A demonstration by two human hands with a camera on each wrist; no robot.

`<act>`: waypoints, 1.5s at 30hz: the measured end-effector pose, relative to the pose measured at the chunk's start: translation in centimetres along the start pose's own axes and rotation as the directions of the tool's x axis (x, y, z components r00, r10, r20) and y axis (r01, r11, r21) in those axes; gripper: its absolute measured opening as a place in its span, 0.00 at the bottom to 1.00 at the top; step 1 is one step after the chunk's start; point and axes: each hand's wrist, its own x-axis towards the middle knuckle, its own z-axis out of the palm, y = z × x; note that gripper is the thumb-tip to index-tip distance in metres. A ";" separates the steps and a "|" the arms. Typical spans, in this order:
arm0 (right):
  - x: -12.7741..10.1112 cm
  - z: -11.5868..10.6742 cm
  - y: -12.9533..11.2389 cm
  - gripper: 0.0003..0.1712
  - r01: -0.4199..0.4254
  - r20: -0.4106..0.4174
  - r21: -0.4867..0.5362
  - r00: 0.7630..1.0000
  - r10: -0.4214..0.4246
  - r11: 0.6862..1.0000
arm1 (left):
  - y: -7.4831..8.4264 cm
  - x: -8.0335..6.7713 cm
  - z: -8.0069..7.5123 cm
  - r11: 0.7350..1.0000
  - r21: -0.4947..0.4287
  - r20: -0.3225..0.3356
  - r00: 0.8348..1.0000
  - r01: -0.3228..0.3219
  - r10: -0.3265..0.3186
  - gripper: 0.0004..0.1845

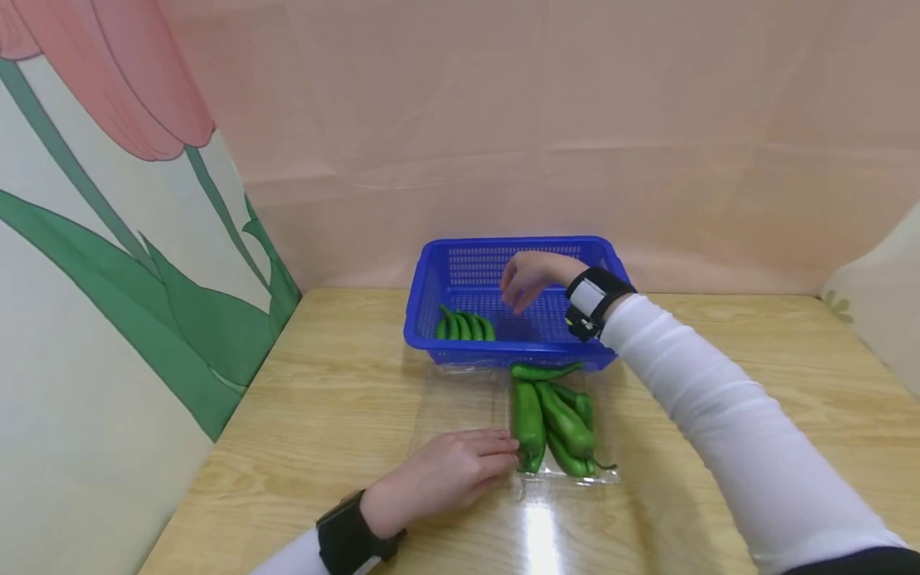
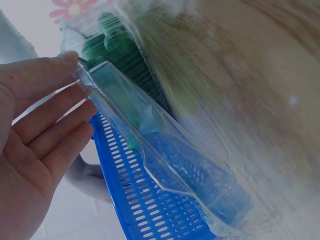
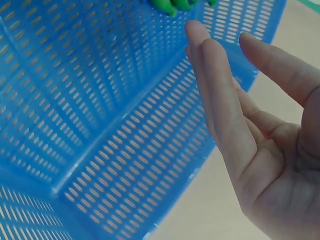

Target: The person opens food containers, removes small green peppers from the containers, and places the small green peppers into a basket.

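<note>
My left hand pinches the near edge of a clear plastic clamshell box between thumb and fingers, at the ridge between its two halves. The box's right half holds several large green peppers; one pepper lies across its far end, beside the basket. Over the inside of a blue plastic basket is my right hand, with nothing between its fingers. In the right wrist view, thumb and fingers stand apart. Several green peppers lie side by side in the basket's left front corner.
The basket stands at the back of the wooden table, close to a pink cloth backdrop. The transparent lid half lies left of the pepper-filled half. A flower-printed cloth hangs along the left side.
</note>
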 end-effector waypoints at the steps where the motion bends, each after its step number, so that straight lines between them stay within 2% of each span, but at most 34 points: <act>1: -0.3 0.0 -0.2 0.20 0.001 -0.013 -0.009 1.000 -0.001 1.000 | 0.0 0.0 0.0 1.000 0.004 0.001 1.000 0.001 -0.001 0.14; 8: -2.3 0.2 -1.3 0.17 -0.015 -0.132 -0.133 0.991 -0.002 0.991 | -0.1 -0.1 0.0 1.000 0.018 0.012 1.000 0.008 -0.008 0.15; 17: -5.5 1.5 -2.5 0.16 -0.023 -0.267 -0.246 0.963 -0.045 0.969 | -0.2 -0.1 0.0 1.000 0.019 0.001 1.000 0.002 -0.002 0.15; 21: -6.7 2.3 -2.7 0.15 -0.027 -0.300 -0.282 0.952 -0.062 0.959 | -0.2 -0.1 0.0 1.000 0.010 0.008 1.000 0.009 -0.009 0.14; 28: -9.2 3.4 -2.8 0.13 0.018 -0.318 -0.359 0.938 -0.140 0.933 | -0.1 -0.1 -0.1 1.000 0.007 0.005 1.000 0.017 -0.017 0.14; 36: -11.8 5.4 -2.2 0.11 0.069 -0.321 -0.360 0.927 -0.193 0.930 | -0.1 -0.1 0.0 1.000 0.017 0.006 1.000 0.018 -0.018 0.14; 45: -13.7 7.6 -0.9 0.07 0.121 -0.304 -0.375 0.921 -0.245 0.919 | -0.1 -0.1 -0.1 1.000 0.025 0.004 1.000 0.017 -0.017 0.14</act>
